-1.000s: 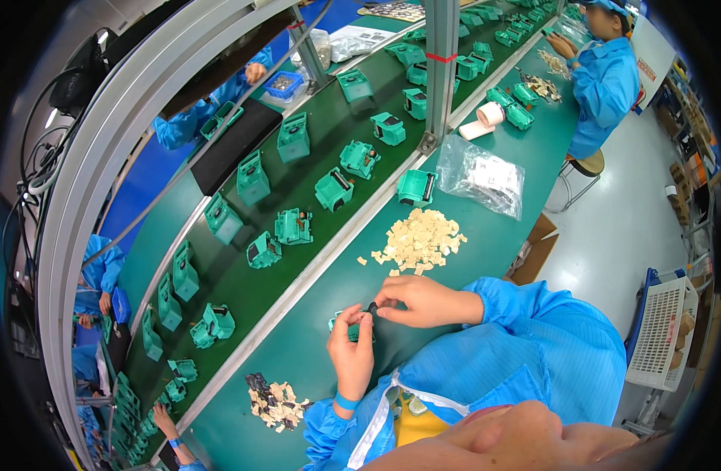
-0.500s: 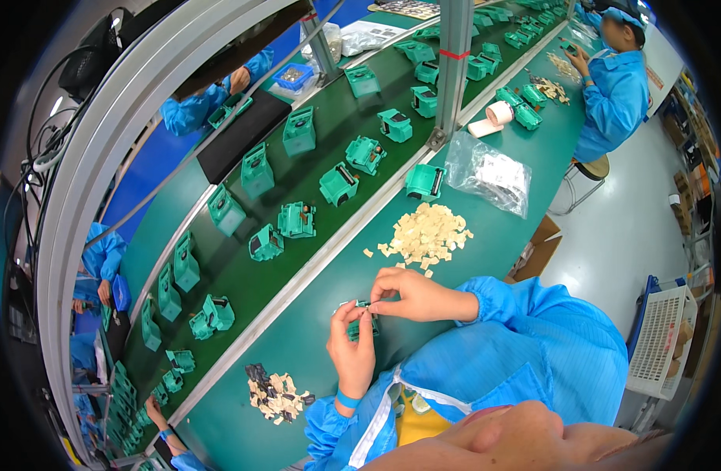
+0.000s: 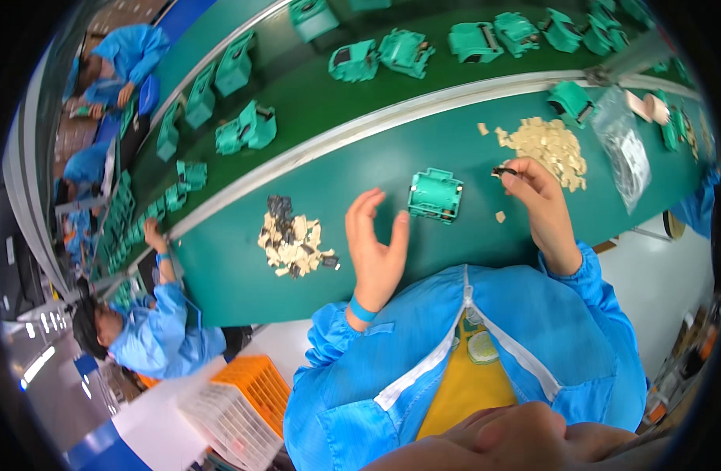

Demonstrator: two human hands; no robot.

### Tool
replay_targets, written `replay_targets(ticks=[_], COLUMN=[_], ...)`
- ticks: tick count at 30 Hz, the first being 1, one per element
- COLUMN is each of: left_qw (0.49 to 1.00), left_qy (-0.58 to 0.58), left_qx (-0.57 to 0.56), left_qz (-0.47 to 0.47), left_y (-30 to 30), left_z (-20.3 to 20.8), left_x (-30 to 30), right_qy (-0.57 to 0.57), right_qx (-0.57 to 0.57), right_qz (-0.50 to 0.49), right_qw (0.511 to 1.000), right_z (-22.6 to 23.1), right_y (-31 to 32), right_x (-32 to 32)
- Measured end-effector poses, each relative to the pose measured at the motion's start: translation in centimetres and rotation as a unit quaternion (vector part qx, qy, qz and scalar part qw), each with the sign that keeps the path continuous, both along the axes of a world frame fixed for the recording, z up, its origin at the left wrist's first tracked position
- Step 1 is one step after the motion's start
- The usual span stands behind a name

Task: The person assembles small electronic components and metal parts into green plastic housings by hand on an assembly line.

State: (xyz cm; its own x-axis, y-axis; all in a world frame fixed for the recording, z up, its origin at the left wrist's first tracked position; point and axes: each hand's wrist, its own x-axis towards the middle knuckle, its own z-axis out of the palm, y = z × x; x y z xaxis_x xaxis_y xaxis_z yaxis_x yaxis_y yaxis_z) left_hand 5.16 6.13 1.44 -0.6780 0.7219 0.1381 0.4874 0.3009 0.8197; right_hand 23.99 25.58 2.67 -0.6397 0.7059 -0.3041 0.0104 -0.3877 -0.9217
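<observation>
A green plastic housing [image 3: 436,194] lies on the table between my hands, touched by neither. My left hand [image 3: 376,255] is just to its left, fingers apart and nothing in them. To the right of the housing, my right hand [image 3: 539,206] pinches a small black plastic piece [image 3: 502,172] between thumb and fingers. Behind that hand spreads a pile of flat cream pieces [image 3: 545,145], and one loose cream piece [image 3: 499,217] lies near the wrist. Left of my left hand is a mixed heap of cream and black scraps [image 3: 294,243].
Beyond a metal rail [image 3: 376,122], a green belt [image 3: 309,102] carries several green housings. A clear plastic bag [image 3: 626,153], another housing [image 3: 570,104] and a pale roll [image 3: 655,108] lie at the right. A co-worker [image 3: 160,334] reaches in from the left; crates [image 3: 235,408] stand below.
My hands were together over a small green part; now they are apart, the right one with a black piece. The housing lies in plain sight between them. The view has swung left.
</observation>
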Motion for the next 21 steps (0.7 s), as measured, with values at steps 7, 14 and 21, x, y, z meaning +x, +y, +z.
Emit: replay_targets(ticks=[7, 14, 21], left_qw=[0.992, 0.991, 0.984], left_qy=[0.048, 0.049, 0.091], left_qx=[-0.076, -0.071, -0.122], left_qz=[-0.084, -0.100, -0.089], left_y=[2.0, 2.2, 1.9], left_z=[-1.2, -2.3, -1.4], left_x=[1.4, 1.1, 0.7], right_qy=[-0.048, 0.012, -0.040], right_qx=[0.023, -0.042, -0.066], right_qz=[0.048, 0.097, 0.054], right_qw=[0.997, 0.994, 0.996], right_z=[-2.4, -1.1, -3.0], right_y=[-2.6, -3.0, -1.6], right_x=[-3.3, -4.0, -3.1])
